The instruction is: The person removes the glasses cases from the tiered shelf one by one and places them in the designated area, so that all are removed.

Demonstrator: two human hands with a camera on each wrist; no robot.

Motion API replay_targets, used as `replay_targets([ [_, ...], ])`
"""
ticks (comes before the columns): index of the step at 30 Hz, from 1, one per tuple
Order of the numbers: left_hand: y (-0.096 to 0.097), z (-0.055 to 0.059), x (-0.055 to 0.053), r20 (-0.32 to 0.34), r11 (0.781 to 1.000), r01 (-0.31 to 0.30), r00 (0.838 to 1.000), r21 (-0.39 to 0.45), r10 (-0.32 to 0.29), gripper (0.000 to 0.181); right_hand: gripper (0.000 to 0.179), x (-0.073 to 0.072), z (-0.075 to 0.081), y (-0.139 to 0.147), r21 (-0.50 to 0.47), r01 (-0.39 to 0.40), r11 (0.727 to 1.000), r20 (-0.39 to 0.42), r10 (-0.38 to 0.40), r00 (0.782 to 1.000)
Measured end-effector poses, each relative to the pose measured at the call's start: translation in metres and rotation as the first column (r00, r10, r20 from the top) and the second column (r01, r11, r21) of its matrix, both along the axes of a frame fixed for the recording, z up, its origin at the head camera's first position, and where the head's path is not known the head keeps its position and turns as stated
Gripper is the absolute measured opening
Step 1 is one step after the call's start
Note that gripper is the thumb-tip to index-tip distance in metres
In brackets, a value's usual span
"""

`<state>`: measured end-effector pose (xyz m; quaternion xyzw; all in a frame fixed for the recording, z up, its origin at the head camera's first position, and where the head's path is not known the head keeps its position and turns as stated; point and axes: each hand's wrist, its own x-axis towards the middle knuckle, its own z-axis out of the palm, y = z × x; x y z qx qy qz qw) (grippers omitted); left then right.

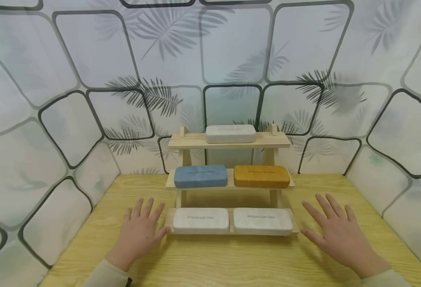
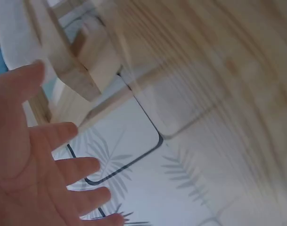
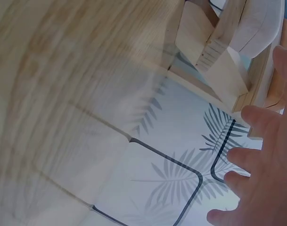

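Observation:
A three-tier wooden stand (image 1: 196, 140) bears several oblong glasses cases. Its bottom tier carries a white glasses case (image 1: 201, 226) on the left and another white case (image 1: 262, 227) on the right. On the middle tier lie a blue case (image 1: 200, 182) and an orange case (image 1: 262, 181), side by side. A third white case (image 1: 230, 138) sits alone on top. My left hand (image 1: 138, 233) is spread beside the stand, thumb tip right at the bottom tier's left end. On the other side my right hand (image 1: 339, 235) has its fingers spread, its thumb close to the right end. Neither hand holds anything.
The stand rests on a yellowish wood-grain table (image 1: 210, 259). Pale curtain-like sheeting (image 1: 235, 48) with dark outlines and leaf prints encloses the table at the back and both sides. Two small wooden pegs (image 1: 183, 131) rise from the top tier.

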<state>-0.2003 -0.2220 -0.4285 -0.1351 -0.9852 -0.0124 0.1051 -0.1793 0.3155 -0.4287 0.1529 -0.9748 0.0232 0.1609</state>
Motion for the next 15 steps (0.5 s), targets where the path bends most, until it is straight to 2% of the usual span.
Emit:
replay_targets([
  [4,0.004,0.001,-0.001,0.083,0.997,-0.004,0.997,0.078,-0.002,0.076,0.074,-0.001,0.000,0.000,-0.007,-0.024,1.000,-0.047,0.023,0.999],
  [8,0.009,0.002,-0.001,0.161,0.981,-0.020,0.987,0.192,-0.011,0.075,0.072,-0.001,0.002,-0.003,-0.028,-0.058,0.998,-0.094,0.055,0.994],
  [12,0.014,0.001,-0.003,0.231,0.945,-0.052,0.973,0.323,-0.025,0.072,0.070,-0.003,0.007,-0.007,-0.073,-0.107,0.992,-0.123,0.097,0.988],
  [15,0.016,0.000,-0.006,0.287,0.904,-0.098,0.957,0.416,-0.028,0.070,0.069,-0.006,0.012,-0.010,-0.117,-0.147,0.982,-0.143,0.129,0.981],
])
